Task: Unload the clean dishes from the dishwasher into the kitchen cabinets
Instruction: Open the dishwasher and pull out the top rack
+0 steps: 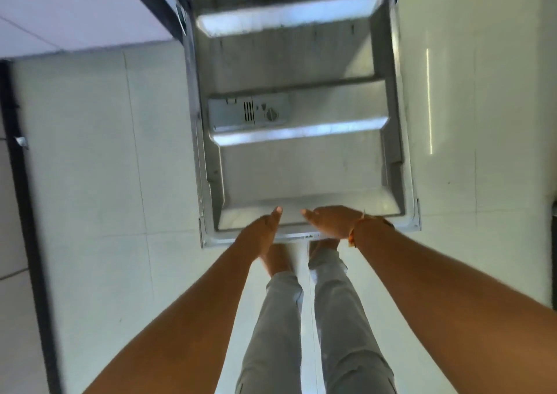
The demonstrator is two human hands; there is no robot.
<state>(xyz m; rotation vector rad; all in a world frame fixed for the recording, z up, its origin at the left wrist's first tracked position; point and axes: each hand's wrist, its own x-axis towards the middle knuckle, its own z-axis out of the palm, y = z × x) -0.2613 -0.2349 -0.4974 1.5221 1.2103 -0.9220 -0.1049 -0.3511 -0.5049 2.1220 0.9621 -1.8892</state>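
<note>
Fingers of left hand [265, 228], right hand [333, 221], gripping dishwasher door [301, 167]

head view, steeply downward, over dishwasher door [301, 164]

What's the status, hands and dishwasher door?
Gripping near edge of dishwasher door: left hand, right hand, thumbs on top, fingers hidden beneath. Door open, lowered. No dishes in view, nothing in the way.
</note>
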